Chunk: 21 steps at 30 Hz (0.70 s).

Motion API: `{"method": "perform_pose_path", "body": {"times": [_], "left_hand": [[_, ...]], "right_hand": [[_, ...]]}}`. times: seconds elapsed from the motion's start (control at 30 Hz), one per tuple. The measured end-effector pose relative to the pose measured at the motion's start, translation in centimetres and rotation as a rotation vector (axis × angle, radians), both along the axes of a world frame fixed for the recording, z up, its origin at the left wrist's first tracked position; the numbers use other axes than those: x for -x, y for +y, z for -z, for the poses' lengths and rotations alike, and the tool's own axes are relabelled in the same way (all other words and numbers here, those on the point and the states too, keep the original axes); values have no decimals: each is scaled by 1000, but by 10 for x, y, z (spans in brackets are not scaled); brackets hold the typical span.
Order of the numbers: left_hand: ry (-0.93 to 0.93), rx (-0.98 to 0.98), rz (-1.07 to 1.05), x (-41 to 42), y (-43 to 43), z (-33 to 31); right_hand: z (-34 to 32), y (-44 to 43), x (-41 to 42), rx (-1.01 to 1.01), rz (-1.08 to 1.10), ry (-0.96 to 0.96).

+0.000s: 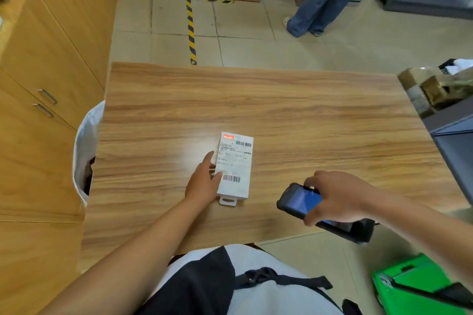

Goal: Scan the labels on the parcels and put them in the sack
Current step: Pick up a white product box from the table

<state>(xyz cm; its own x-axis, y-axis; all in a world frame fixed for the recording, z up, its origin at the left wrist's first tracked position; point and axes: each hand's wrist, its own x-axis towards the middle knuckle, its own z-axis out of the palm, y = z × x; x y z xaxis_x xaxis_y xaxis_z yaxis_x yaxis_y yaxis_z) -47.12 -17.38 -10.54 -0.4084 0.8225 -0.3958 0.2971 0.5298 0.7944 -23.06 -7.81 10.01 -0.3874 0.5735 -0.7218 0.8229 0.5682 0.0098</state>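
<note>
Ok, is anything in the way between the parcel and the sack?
Nothing visible. The left hand touches the parcel on its left edge, and only bare table lies from there to the sack at the table's left side. The right hand holds the scanner off to the right.

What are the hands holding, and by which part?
The right hand grips the black scanner from above, across its screen end. The left hand holds nothing; it only touches the left edge of the white parcel.

Flat white parcel (238, 161), label up with two barcodes, hang tab at near end, lying on table (281, 110); white sack (85, 140) open at table's left edge; black scanner (299, 201), blue screen lit, over near right edge.
</note>
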Motion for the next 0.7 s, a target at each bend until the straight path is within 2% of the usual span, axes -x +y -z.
{"method": "perform_pose_path", "body": {"times": [0.2, 0.47, 0.6, 0.7], "left_hand": [[-52, -53, 76, 8, -1, 6], [-78, -57, 136, 12, -1, 4], [76, 75, 57, -3, 6, -6], [262, 170, 159, -25, 17, -18]], "right_hand": [[-3, -22, 24, -40, -2, -26], [2, -43, 16, -87, 71, -77], [1, -49, 10, -80, 141, -45], [-3, -50, 6, -31, 302, 44]]}}
